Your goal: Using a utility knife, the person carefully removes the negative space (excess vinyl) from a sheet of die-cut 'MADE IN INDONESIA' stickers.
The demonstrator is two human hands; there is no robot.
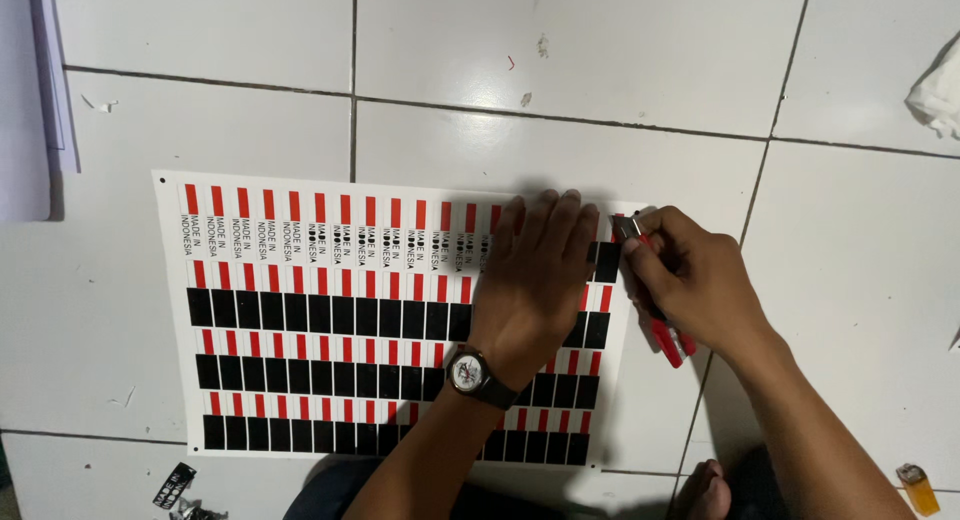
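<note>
Red cutter in right hand; left hand flat on label sheet.

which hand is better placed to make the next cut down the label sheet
Right, most likely. The right hand grips the red cutter, its tip at the top right edge of the label sheet. The left hand lies flat on the sheet beside it, pressing it to the tiled floor.

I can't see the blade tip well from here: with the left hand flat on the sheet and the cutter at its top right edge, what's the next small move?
Probably draw the cutter down the sheet's right side, toward the body. The right hand holds its tip at the top edge beside the last column, and the left hand presses the sheet flat close by, steadying it.
</note>
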